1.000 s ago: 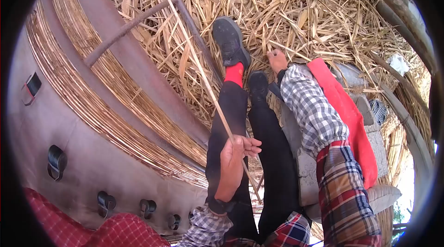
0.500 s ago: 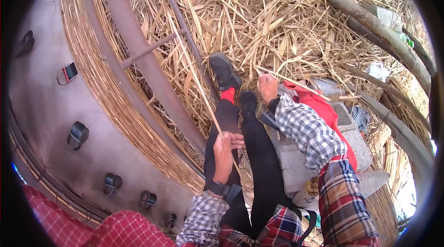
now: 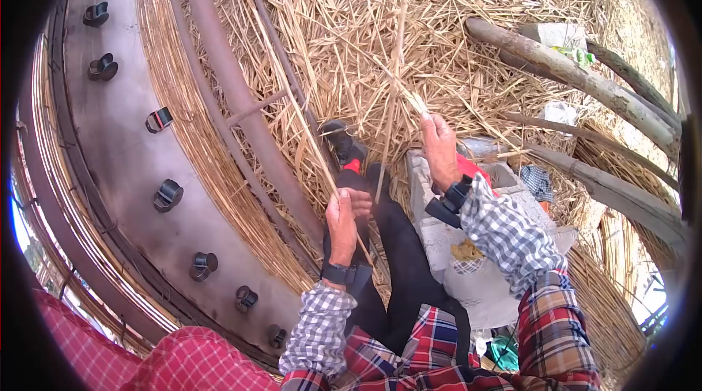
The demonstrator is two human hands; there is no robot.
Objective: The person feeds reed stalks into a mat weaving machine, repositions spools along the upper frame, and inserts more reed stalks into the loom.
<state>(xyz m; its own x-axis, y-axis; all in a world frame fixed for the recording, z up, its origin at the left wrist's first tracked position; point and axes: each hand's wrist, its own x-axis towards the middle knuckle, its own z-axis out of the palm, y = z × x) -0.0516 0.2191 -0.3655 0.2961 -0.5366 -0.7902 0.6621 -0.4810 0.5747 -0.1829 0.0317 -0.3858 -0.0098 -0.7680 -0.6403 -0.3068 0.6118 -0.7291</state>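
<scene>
My left hand (image 3: 344,219) grips a long thin reed (image 3: 296,109) between thumb and fingers, over my left leg. The reed runs up and to the left across a brown metal frame. To the right, my right hand (image 3: 439,148) is closed around the end of a dry stalk (image 3: 409,98) with frayed leaf at its tip. That stalk rises from the hand over the loose straw (image 3: 351,47). Both hands are apart, above my dark trousers and shoes.
A row of reeds (image 3: 190,128) with black weights or rolls (image 3: 168,195) lies at left. Wooden poles (image 3: 578,76), concrete blocks (image 3: 431,193), a red cloth (image 3: 472,168) and a white bag (image 3: 559,114) are at right. A red checked sleeve or garment (image 3: 197,362) shows at bottom left.
My right hand has come up off the straw, bringing a stalk with it. My left hand still holds the reed. The view has shifted, showing more of the frame at left and poles at right.
</scene>
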